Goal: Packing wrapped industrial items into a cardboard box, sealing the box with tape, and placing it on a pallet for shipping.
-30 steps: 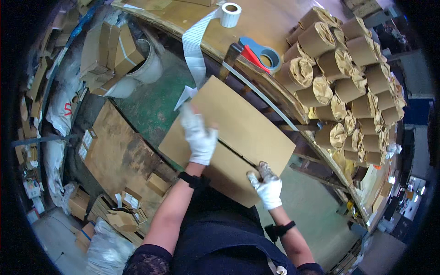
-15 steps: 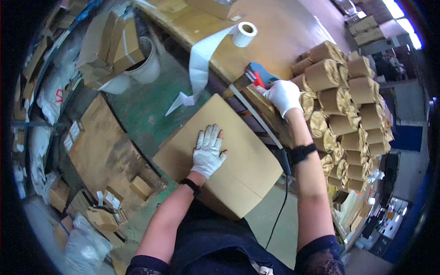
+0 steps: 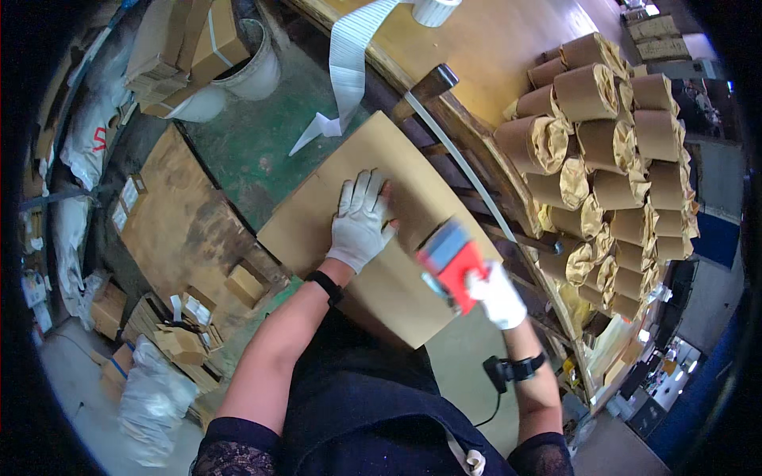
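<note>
A closed brown cardboard box (image 3: 405,246) sits in front of me, close against my apron. My left hand (image 3: 359,226), in a white glove with some bare fingertips, lies flat on its top with the fingers stretched out. In my right hand (image 3: 498,295), also gloved, is a red and blue tape dispenser (image 3: 452,262), smeared by motion. It is over the right side of the box; whether it touches the cardboard I cannot tell. Both wrists wear black straps, the right one with a small black device (image 3: 500,371) and a cable.
Right of the box runs a wooden table (image 3: 492,55) with a pale strip (image 3: 464,170) along its edge. Paper-wrapped cylinders (image 3: 587,95) are stacked on it. A white label roll (image 3: 435,9) trails a long strip (image 3: 349,59). Buckets (image 3: 258,67) and cartons stand left.
My right hand has come from the table edge down and toward me, bringing the tape dispenser over the box. My left hand stays flat on the box. The whole view has shifted slightly.
</note>
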`<action>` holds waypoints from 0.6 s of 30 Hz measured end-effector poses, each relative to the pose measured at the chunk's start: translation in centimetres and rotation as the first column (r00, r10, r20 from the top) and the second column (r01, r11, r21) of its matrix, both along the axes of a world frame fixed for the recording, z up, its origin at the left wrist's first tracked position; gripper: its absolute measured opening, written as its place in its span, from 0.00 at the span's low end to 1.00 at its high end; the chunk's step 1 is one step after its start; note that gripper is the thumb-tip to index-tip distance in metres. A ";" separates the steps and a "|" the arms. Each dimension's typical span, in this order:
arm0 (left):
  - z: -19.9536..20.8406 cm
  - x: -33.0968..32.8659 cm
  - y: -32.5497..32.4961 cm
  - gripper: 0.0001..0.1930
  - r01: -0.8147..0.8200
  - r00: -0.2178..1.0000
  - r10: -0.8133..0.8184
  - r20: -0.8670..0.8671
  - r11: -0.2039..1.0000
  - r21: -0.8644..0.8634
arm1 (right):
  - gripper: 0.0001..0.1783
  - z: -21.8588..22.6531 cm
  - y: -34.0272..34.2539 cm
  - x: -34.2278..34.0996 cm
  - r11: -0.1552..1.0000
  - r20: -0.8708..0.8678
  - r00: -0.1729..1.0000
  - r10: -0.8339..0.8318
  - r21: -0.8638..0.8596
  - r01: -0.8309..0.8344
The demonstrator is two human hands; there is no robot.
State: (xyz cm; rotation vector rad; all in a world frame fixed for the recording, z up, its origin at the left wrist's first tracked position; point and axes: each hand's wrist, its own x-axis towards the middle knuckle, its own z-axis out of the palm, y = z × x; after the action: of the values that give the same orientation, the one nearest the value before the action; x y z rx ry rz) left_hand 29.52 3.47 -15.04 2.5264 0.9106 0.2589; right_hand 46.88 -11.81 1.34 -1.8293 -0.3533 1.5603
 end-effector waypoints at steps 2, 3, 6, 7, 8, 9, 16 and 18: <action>0.4 0.7 -0.1 0.38 0.014 0.999 -0.015 0.031 0.999 0.036 | 0.24 -6.0 -4.3 -1.0 0.940 0.231 0.916 0.327 -0.182 -0.289; 0.6 1.1 -0.3 0.38 0.015 0.998 -0.019 0.066 0.998 0.068 | 0.23 -8.2 -5.9 -1.7 0.920 0.293 0.874 0.387 -0.183 -0.346; 0.1 0.1 0.2 0.32 -0.039 0.987 0.034 0.154 0.999 0.025 | 0.20 -8.7 -6.4 -2.3 0.981 0.169 0.966 0.193 -0.033 -0.191; -0.2 -0.3 0.2 0.29 -0.055 0.973 0.060 0.223 0.998 -0.026 | 0.18 -9.0 -7.1 -2.2 0.980 0.180 0.964 0.197 -0.018 -0.197; -0.3 -0.8 -0.6 0.22 0.005 0.743 0.493 0.453 0.672 -0.740 | 0.17 -9.4 -7.8 -2.2 0.979 0.191 0.961 0.201 -0.003 -0.204; -0.4 -1.3 -1.3 0.22 0.007 0.746 0.490 0.452 0.672 -0.740 | 0.17 -10.0 -8.4 -2.4 0.980 0.190 0.962 0.196 -0.003 -0.199; 1.9 -2.0 -4.8 0.14 0.074 0.965 0.259 0.049 -0.086 -0.994 | 0.18 -9.3 -6.5 -2.9 0.979 0.203 0.960 0.193 0.028 -0.203; 1.7 -1.5 -4.1 0.11 -0.085 0.920 0.376 -0.109 -0.079 -0.993 | 0.18 -8.8 -5.8 -3.4 0.961 0.306 0.921 0.240 0.061 -0.270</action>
State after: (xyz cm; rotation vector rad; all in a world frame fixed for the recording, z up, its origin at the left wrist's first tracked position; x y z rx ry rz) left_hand 27.98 -0.61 -13.33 0.8305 0.9000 -0.0887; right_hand 43.52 -17.60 -7.50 -2.0000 -0.8271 1.4009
